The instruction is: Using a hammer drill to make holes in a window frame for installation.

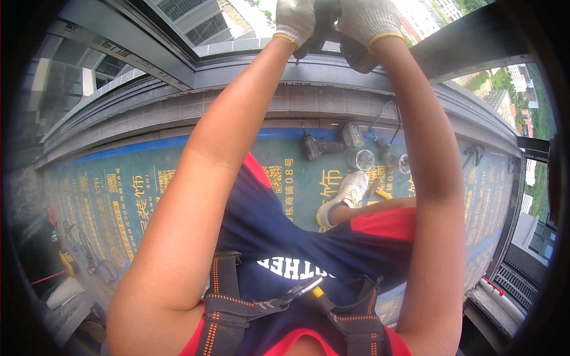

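Observation:
Both my arms reach up to the window frame at the top of the view, in white knit gloves with yellow cuffs. My right hand (367,22) is closed round the handle of a dark cordless drill (323,28); its battery base juts out below the glove. Against the drill's left side rests my left hand (295,22), with its fingers hidden and cut off by the upper edge. Whatever the drill's tip meets is out of sight. Below, a second cordless drill (320,146) lies on the floor beside a loose battery pack (352,135).
Dark window frame rails (237,77) curve across the front above a tiled sill (320,107), with buildings outside. Green printed sheeting (136,196) covers the floor. A clear round container (360,159), a yellow object (383,194) and cords (389,121) lie near my shoe (350,193).

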Demonstrator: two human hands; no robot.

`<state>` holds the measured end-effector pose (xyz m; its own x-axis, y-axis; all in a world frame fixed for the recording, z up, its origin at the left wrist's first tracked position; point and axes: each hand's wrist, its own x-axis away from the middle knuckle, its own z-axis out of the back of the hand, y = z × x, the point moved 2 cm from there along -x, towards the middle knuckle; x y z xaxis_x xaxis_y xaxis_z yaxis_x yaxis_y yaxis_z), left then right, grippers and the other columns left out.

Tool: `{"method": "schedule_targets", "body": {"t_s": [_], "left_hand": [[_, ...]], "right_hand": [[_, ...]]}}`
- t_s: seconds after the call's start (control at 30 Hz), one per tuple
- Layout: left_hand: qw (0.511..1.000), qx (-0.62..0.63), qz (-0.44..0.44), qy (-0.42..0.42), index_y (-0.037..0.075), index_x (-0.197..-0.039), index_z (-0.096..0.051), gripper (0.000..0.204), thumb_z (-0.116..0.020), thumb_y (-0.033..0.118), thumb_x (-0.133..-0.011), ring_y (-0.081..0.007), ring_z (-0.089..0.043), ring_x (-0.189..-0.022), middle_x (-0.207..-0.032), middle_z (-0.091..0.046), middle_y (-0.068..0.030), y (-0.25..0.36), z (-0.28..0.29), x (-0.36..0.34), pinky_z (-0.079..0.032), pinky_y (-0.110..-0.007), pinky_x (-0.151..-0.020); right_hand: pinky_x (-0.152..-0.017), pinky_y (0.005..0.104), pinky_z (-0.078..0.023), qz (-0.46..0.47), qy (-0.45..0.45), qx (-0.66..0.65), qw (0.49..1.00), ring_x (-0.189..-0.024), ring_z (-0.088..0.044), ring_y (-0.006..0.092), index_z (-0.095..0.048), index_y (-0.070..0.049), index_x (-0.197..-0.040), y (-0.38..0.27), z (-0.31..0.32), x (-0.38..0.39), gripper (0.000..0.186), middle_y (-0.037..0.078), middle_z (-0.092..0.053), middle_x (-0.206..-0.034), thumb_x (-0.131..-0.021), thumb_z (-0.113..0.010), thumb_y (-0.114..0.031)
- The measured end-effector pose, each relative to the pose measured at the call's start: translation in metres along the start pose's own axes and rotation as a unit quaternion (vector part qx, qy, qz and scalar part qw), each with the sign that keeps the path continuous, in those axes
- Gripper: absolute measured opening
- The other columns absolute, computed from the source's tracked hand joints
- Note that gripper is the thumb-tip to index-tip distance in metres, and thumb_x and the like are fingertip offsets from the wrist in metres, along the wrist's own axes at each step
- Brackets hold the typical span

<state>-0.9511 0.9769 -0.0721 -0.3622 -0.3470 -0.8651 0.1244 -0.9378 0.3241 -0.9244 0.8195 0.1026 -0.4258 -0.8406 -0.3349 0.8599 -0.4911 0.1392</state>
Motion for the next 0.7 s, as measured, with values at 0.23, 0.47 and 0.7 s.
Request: {"method": "schedule_targets", "body": {"t_s": [0.23,0.47,0.7], "left_hand": [[0.994,0.096,0.048,-0.004,0.006,-0.094,-0.069,0.026,-0.048,0.016,-0.103,-0.0423,-0.067,-0.086,-0.095,-0.07,-0.0233,0.007,0.005,-0.003,-0.053,-0.053,-0.078],[0.996,0.079,0.034,0.002,0.007,-0.095,-0.07,0.024,-0.049,0.017,-0.103,-0.0413,-0.067,-0.086,-0.094,-0.07,-0.0224,0.006,0.001,-0.003,-0.053,-0.053,-0.078],[0.995,0.092,0.033,0.005,0.007,-0.097,-0.07,0.026,-0.048,0.018,-0.103,-0.0412,-0.067,-0.088,-0.095,-0.07,-0.0214,0.007,0.008,-0.006,-0.053,-0.053,-0.079]], "right_hand": [[-0.079,0.0483,-0.058,0.008,0.016,0.016,1.0,-0.087,-0.073,0.0387,-0.079,-0.004,-0.086,0.002,-0.005,0.002,0.025,0.023,-0.073,-0.089,-0.075,-0.076,-0.027],[-0.079,0.0484,-0.058,-0.002,0.036,0.029,0.999,-0.087,-0.073,0.0377,-0.079,-0.006,-0.086,0.0,-0.004,0.004,0.024,0.022,-0.074,-0.09,-0.075,-0.076,-0.027],[-0.079,0.0485,-0.058,0.001,-0.012,0.023,1.0,-0.087,-0.073,0.037,-0.078,-0.005,-0.087,-0.003,0.002,0.003,0.026,0.021,-0.074,-0.09,-0.075,-0.076,-0.027]]}}
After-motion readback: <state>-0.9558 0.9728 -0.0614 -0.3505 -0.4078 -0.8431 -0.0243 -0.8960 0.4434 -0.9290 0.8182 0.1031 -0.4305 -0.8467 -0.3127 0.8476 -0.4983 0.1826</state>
